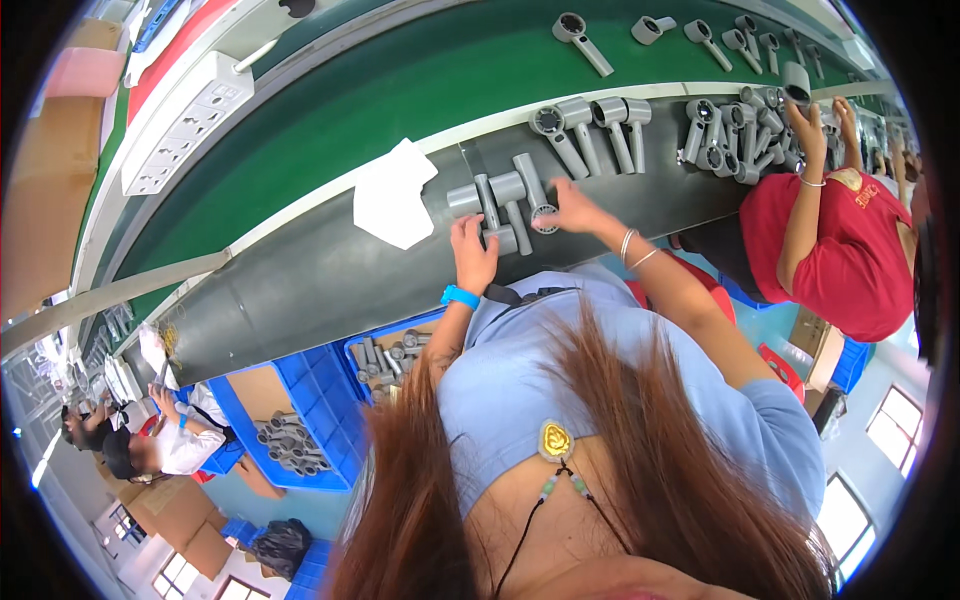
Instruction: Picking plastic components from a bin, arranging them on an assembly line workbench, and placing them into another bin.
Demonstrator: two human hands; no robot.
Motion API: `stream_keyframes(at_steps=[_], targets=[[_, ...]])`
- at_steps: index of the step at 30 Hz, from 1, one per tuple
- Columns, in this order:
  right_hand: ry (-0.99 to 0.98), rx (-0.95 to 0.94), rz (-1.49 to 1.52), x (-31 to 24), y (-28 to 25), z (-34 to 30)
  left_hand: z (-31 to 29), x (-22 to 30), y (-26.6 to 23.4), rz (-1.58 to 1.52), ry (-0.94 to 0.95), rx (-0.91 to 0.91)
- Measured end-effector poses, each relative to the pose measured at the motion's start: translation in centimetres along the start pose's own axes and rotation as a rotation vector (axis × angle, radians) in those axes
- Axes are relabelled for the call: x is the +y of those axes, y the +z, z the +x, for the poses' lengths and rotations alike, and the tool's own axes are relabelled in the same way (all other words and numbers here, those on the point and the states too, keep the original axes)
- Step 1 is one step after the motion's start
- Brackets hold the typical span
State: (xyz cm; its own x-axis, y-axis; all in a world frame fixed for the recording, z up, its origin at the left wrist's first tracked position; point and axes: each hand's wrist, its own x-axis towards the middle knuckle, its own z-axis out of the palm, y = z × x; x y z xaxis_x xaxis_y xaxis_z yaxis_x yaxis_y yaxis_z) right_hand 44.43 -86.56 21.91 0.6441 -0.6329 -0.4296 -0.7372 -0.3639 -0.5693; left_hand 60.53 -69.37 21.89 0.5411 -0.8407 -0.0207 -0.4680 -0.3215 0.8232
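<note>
Several grey hair-dryer-shaped devices [508, 187], each a round barrel on a straight handle, lie in a cluster on the dark bench before me. My left hand [474, 252] rests at the cluster's near left side, its fingers apart and its thumb against the barrel of one device [503, 240]. On the other side my right hand [582, 212] has its fingers spread beside an upright-lying device [531, 180], close to its round grille end. Whether the right fingertips touch it I cannot tell. Left of the cluster lies a white sheet [394, 195].
A green conveyor belt [400, 95] behind the bench [300, 280] carries more devices. Others lie to the right, near a co-worker in red [850, 255]. Blue crates [300, 385] of grey parts stand below left. A white power strip [190, 125] is mounted at upper left.
</note>
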Motion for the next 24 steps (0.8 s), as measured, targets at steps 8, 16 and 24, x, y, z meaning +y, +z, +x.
stream_keyframes(at_steps=[8, 16, 24], targets=[[0.159, 0.122, 0.108, -2.1, 1.3, -2.4, 0.6, 1.2, 1.0, 0.096, 0.168, -0.048], [0.020, 0.329, -0.387, -2.1, 1.0, -3.4, 2.0, 4.0, 1.5, 0.161, 0.292, -0.169], [-0.284, 0.347, -0.094, -3.4, 0.6, -4.7, 2.0, 2.4, 3.4, 0.260, 0.398, -0.342]])
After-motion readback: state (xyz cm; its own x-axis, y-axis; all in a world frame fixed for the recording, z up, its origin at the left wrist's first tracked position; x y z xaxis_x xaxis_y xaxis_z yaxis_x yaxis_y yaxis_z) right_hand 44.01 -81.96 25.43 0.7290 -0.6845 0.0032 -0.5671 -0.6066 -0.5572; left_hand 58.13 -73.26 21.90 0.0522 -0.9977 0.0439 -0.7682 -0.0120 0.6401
